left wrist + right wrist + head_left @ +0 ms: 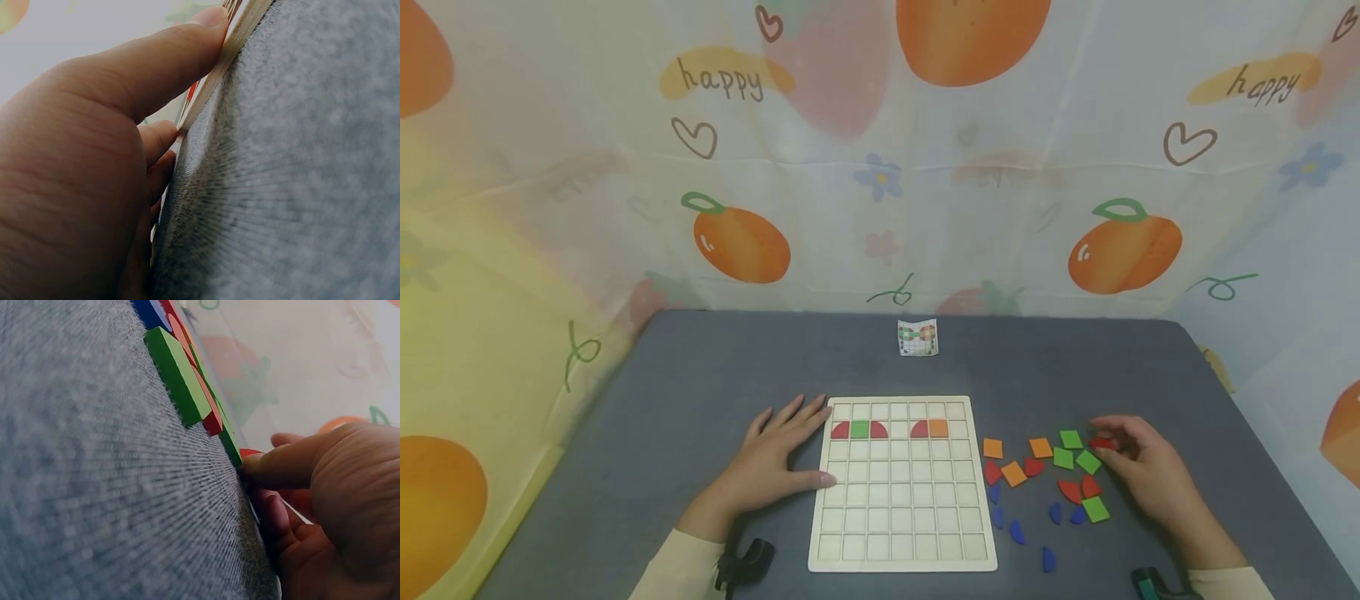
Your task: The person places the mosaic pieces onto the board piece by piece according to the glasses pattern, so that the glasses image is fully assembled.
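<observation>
A pale wooden grid board [898, 497] lies on the table. In its second row sit a red quarter-circle [841, 430], a green square [860, 429], another red quarter-circle [877, 430] and, farther right, a red quarter-circle [919, 429] beside an orange square [938, 428]. My left hand [767, 467] rests with spread fingers at the board's left side, the thumb [187, 47] touching its edge. At the far right of the loose pieces, my right hand [1146, 471] pinches a red piece [1102, 443] between thumb and fingers. That piece is mostly hidden in the right wrist view.
Right of the board lie several loose pieces: orange squares [1014, 474], green squares [1063, 457], red quarter-circles [1070, 491] and blue rounded pieces [1017, 532]. A small printed pattern card [917, 338] lies behind the board. A fruit-printed curtain [880, 233] hangs behind the grey table [760, 358].
</observation>
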`<state>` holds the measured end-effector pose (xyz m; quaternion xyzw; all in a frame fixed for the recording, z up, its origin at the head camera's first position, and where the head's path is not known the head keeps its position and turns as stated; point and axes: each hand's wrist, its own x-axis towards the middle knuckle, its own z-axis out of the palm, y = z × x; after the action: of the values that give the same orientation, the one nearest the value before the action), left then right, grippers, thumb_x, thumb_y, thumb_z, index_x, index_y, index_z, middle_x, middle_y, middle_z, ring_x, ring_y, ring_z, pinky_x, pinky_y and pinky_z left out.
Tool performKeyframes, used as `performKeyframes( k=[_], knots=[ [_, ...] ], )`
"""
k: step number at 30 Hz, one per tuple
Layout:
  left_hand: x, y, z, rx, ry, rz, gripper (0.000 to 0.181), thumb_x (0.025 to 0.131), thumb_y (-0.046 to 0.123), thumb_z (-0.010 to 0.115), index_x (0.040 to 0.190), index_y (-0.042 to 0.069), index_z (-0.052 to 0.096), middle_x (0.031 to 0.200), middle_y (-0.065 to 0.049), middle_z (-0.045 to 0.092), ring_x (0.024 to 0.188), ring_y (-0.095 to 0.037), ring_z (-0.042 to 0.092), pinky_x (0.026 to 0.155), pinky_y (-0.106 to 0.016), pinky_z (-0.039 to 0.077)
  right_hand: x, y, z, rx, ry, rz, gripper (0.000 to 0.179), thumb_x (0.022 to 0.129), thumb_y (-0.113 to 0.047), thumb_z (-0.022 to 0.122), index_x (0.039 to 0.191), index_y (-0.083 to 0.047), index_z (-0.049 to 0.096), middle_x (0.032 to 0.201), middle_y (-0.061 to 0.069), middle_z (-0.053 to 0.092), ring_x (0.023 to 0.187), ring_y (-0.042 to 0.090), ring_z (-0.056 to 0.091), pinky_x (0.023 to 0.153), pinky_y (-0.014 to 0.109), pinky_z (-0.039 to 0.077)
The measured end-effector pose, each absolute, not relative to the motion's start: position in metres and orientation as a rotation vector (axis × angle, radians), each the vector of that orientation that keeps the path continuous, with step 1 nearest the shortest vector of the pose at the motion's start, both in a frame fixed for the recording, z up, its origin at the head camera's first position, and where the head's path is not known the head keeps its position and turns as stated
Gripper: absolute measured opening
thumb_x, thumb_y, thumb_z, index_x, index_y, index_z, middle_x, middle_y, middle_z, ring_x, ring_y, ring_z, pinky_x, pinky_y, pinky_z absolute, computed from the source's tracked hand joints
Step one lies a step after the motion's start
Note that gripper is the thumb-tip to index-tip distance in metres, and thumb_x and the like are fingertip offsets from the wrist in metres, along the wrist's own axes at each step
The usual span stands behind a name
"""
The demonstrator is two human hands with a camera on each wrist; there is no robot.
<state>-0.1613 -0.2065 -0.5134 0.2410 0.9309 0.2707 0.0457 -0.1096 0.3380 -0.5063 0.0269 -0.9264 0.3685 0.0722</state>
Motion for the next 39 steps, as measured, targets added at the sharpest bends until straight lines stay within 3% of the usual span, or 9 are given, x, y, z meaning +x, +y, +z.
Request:
performKeyframes(
  k=[10,14,23,32,39],
  knots=[
    [-0.161,-0.207,-0.514,0.737,2.840,0.827,0.105,0.087,0.073,0.080,0.170,0.020,0.043,0.176,0.003,0.031,0.164,-0.034,0.018,0.123,-0.070,0.002,-0.109,0.333,-0.499,-0.065,-2.808,1.198,0.026,0.103,-0.019,0.081,0.123,-0.004,0.078,0.110,0.008,0.077,0.086,0.008,0.069,0.070,0.027,0.054],
    [-0.161,-0.207,-0.514,0.743,2.841,0.828,0.106,0.087,0.073,0.080,0.170,0.020,0.043,0.176,0.002,0.031,0.164,-0.034,0.018,0.123,-0.070,0.002,-0.108,0.326,-0.493,-0.071,-2.792,1.262,0.024,0.103,-0.019,0.081,0.122,-0.005,0.078,0.110,0.008,0.078,0.087,0.009,0.071,0.072,0.026,0.055],
    [-0.162,-0.207,-0.515,0.736,2.846,0.826,0.106,0.086,0.074,0.080,0.170,0.021,0.043,0.176,0.004,0.031,0.164,-0.033,0.018,0.123,-0.069,0.002,-0.113,0.305,-0.485,-0.005,-2.815,1.457,0.034,0.107,-0.022,0.075,0.135,-0.003,0.073,0.115,0.009,0.078,0.096,0.018,0.074,0.074,0.032,0.059],
    [-0.161,-0.207,-0.514,0.745,2.830,0.851,0.105,0.087,0.073,0.079,0.170,0.021,0.043,0.176,0.002,0.031,0.164,-0.033,0.017,0.123,-0.070,0.001,-0.126,0.272,-0.483,0.151,-2.765,1.498,0.021,0.105,-0.016,0.076,0.122,-0.003,0.074,0.102,0.002,0.077,0.087,0.019,0.073,0.075,0.032,0.059],
    [-0.162,-0.209,-0.517,0.747,2.827,0.852,0.105,0.088,0.074,0.078,0.171,0.022,0.042,0.177,0.004,0.030,0.164,-0.033,0.017,0.123,-0.070,0.001,-0.134,0.249,-0.484,0.224,-2.766,1.530,0.019,0.103,-0.019,0.079,0.119,-0.008,0.076,0.105,-0.002,0.076,0.089,0.017,0.072,0.076,0.032,0.059]
  ],
)
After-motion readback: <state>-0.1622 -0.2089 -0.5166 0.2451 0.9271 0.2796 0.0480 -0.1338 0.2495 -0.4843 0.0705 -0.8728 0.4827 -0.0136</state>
